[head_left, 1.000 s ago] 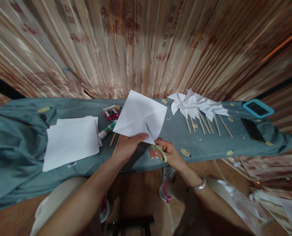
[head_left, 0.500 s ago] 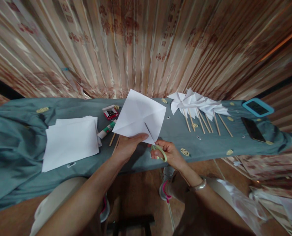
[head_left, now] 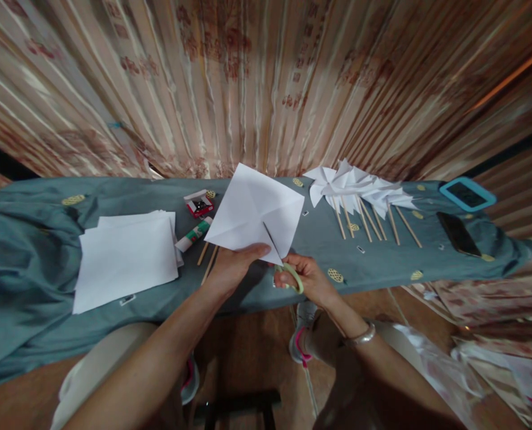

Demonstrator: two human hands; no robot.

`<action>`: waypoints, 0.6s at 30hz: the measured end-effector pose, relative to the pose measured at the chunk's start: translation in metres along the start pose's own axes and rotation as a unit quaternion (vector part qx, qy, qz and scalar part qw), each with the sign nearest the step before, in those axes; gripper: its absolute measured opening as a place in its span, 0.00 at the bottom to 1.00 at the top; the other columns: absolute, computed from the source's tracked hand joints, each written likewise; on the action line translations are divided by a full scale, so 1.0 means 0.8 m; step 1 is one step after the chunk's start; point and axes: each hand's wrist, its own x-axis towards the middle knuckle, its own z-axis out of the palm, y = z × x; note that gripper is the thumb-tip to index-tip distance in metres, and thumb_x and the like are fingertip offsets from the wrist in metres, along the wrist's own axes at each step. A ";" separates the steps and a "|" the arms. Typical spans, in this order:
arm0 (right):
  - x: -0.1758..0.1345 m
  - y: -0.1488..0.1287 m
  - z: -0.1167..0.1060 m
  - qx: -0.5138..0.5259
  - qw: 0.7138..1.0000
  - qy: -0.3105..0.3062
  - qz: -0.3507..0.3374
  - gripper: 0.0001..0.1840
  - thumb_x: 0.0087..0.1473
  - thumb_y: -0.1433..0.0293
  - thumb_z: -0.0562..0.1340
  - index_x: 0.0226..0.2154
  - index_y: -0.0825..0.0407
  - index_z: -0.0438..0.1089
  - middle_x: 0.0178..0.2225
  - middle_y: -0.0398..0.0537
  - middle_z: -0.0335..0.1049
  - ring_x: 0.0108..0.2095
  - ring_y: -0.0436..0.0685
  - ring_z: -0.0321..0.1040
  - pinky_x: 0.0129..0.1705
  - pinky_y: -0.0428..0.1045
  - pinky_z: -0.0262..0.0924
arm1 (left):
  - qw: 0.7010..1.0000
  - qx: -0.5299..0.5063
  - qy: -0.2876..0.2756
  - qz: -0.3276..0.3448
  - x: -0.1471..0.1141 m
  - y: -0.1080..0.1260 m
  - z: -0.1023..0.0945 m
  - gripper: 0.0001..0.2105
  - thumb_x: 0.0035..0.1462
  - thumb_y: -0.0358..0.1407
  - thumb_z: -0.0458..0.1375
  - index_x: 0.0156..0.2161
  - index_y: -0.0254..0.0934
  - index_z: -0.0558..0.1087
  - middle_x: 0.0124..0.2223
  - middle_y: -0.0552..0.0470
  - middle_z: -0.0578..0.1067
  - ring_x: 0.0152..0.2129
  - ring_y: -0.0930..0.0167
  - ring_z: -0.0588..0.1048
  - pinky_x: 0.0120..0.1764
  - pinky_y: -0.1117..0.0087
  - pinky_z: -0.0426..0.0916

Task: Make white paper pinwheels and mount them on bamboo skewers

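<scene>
A creased white square of paper is held up over the middle of the table, turned on its corner. My left hand grips its lower edge, thumb on top and fingers hidden underneath. In my right hand are scissors with light green handles. Their dark blade lies over the paper, running from the lower corner toward the centre. Behind the left hand, thin wooden sticks lie partly covered by the paper. Beside them are a green-and-white glue tube and an open red box of small dark items.
A stack of white paper lies at the left. Several paper pinwheels on wooden sticks rest at the right. Beyond them are a blue-framed tablet and a dark phone. A curtain hangs behind the teal-covered table.
The view has shifted very slightly. Both hands, the paper and the scissors keep almost the same position, with the scissor blade still along the paper's lower corner.
</scene>
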 end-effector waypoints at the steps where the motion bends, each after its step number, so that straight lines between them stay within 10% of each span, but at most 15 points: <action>1: 0.000 0.000 0.000 0.001 1.000 0.000 0.000 0.20 0.39 0.57 0.73 0.30 0.53 0.72 0.19 0.38 0.69 0.21 0.46 0.62 0.26 0.43 0.59 | 1.000 -0.001 0.000 0.002 0.000 0.000 0.000 0.16 0.35 0.32 0.69 0.34 0.35 0.76 0.37 0.47 0.80 0.35 0.63 0.77 0.46 0.60 0.71; 18: -0.005 -0.002 -0.006 -0.023 0.996 -0.083 0.037 0.35 0.39 0.48 0.70 0.43 0.55 0.70 0.26 0.42 0.72 0.27 0.47 0.66 0.31 0.44 0.59 | 0.999 -0.046 0.006 0.007 0.010 0.007 -0.008 0.21 0.33 0.33 0.70 0.38 0.34 0.75 0.36 0.48 0.80 0.35 0.64 0.77 0.46 0.60 0.70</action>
